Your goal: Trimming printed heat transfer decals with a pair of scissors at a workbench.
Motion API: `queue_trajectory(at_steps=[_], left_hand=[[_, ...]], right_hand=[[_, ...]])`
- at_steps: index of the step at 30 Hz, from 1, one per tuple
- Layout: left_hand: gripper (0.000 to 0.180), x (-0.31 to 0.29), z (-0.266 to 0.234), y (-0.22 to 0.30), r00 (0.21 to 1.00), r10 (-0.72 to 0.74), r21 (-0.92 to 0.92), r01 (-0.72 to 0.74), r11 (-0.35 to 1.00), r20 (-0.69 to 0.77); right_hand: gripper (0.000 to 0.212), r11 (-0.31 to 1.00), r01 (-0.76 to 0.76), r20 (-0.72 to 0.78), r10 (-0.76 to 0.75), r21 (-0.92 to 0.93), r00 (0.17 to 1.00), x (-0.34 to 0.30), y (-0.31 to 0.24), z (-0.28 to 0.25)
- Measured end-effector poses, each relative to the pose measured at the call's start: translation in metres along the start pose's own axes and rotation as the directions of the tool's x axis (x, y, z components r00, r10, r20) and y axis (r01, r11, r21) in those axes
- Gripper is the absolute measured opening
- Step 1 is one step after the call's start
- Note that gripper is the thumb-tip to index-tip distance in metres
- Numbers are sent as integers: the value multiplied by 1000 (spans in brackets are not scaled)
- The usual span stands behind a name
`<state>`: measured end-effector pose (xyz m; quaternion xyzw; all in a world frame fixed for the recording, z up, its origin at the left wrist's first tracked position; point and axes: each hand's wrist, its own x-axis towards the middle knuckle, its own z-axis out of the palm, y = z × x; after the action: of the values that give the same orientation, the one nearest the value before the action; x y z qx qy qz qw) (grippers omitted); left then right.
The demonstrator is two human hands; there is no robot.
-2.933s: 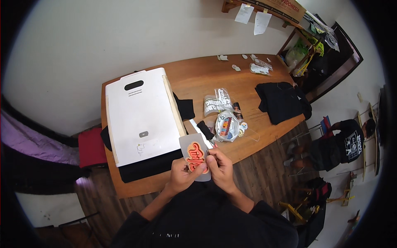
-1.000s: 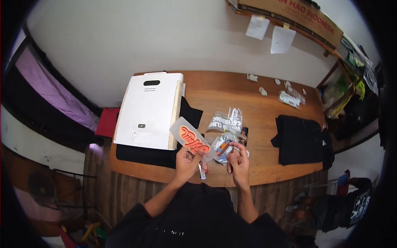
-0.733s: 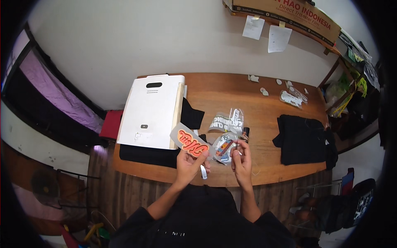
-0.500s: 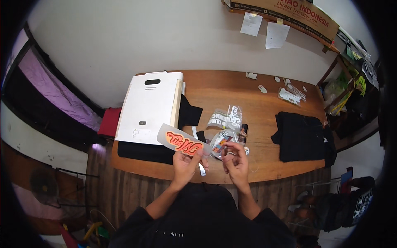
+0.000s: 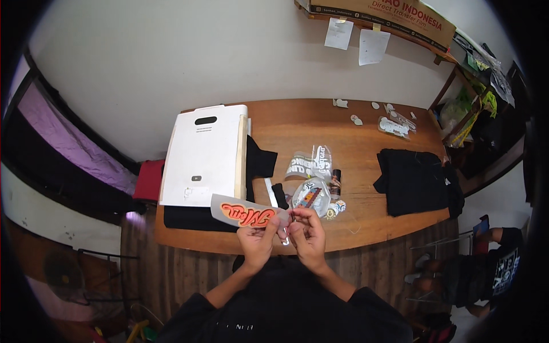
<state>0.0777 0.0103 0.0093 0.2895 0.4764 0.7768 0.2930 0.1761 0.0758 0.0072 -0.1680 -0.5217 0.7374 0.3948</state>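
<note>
A clear transfer film [image 5: 243, 214] with red-orange script lettering is held up in front of me, over the table's near edge. My left hand [image 5: 258, 243] pinches its lower right part between thumb and fingers. At the film's right end, my right hand [image 5: 307, 235] has thumb and fingertips closed on the edge, close beside the left hand. Just beyond the hands lie a clear bag with a colourful print [image 5: 310, 197], a printed film with white lettering [image 5: 310, 163] and a dark cylinder [image 5: 336, 182]. Small round stickers [image 5: 337, 209] lie by the bag.
A white heat press [image 5: 209, 154] stands on the wooden table [image 5: 274, 123] at left, black fabric [image 5: 262, 158] under it. Folded black shirts [image 5: 413, 183] lie at right. Film scraps [image 5: 394, 127] are at the far right. Someone in dark clothes [image 5: 489, 268] sits beyond the right side.
My right hand has moved left and down to the film's right end, its fingers closing there. The film has shifted slightly left and down with my left hand.
</note>
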Motion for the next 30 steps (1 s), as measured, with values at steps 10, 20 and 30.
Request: queue_trajectory(at_steps=[10,20,30], left_hand=[[13,9,-21,17,1000,-30,-52,30,998,-2],[5,21,-39,23,999,-7,-135,2,991,-37],[6,30,-58,34,1000,5,-171,-3,985,12]], right_hand=[[24,999,17,-73,-15,31,997,6,9,39],[21,996,75,-149,-82,-55,985,13,16,74],[23,987,114,-126,-128,-114,984,16,24,88]])
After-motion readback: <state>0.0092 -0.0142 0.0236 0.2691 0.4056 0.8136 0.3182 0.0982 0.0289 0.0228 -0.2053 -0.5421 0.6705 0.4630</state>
